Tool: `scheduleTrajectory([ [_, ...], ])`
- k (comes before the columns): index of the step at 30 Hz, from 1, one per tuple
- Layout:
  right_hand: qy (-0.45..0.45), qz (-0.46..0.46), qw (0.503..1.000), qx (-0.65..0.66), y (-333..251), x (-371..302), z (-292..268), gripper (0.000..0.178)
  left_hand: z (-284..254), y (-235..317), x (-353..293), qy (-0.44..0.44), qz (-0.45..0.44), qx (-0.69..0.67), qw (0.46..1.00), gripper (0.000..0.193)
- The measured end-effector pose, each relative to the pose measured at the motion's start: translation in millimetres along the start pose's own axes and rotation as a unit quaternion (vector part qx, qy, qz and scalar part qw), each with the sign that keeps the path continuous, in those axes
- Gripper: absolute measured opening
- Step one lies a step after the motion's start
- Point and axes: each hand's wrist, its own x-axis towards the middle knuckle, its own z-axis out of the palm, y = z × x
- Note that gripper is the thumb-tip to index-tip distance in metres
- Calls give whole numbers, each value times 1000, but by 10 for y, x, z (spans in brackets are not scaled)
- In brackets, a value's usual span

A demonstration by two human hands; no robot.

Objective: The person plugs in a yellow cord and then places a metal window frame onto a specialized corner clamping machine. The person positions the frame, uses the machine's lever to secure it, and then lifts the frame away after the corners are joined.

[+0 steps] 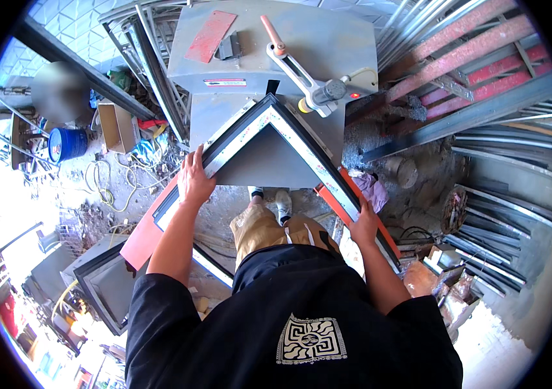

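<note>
An angled metal frame [315,165], black outside with a whitish inner strip, rests with its corner pointing away from me on a grey machine [329,135]. My left hand [195,178] grips its left bar, fingers over the outer edge and thumb toward the inside. Lower down on the right bar, my right hand [364,227] is closed around it; some of its fingers are hidden. Just beyond the corner stands a clamp arm [297,72] with an orange-tipped lever and a grey cylinder [329,93]. Reddish support rails [146,236] run beneath both bars.
On the machine's top lie a red plate [211,37] and a small grey block [229,47]. Metal profiles [509,214] and red beams [457,48] crowd the right. A blue drum [67,144], a cardboard box [117,128] and a loose hose [101,185] are at left.
</note>
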Motion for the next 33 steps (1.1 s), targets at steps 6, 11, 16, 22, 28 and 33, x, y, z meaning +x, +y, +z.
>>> scheduleTrajectory([
  [6, -9, 50, 998, 37, -127, -295, -279, 85, -305, 32, -133, -96, -30, -53, 993, 106],
  [11, 29, 21, 998, 46, -260, -594, -536, 82, -595, 60, -402, -86, -20, -70, 994, 106],
  [16, 93, -6, 994, 52, -261, -903, -564, 75, -852, 100, -723, -68, -21, -101, 992, 108],
  [22, 108, 15, 993, 50, -223, -1167, -585, 72, -898, 88, -1073, -37, 0, -108, 993, 113],
  [28, 133, 3, 991, 25, -108, -1314, -543, 70, -852, 79, -1280, -44, -9, -109, 993, 110],
  [33, 121, 15, 992, 35, -114, -1367, -550, 74, -764, 8, -1372, -31, -9, -105, 994, 109],
])
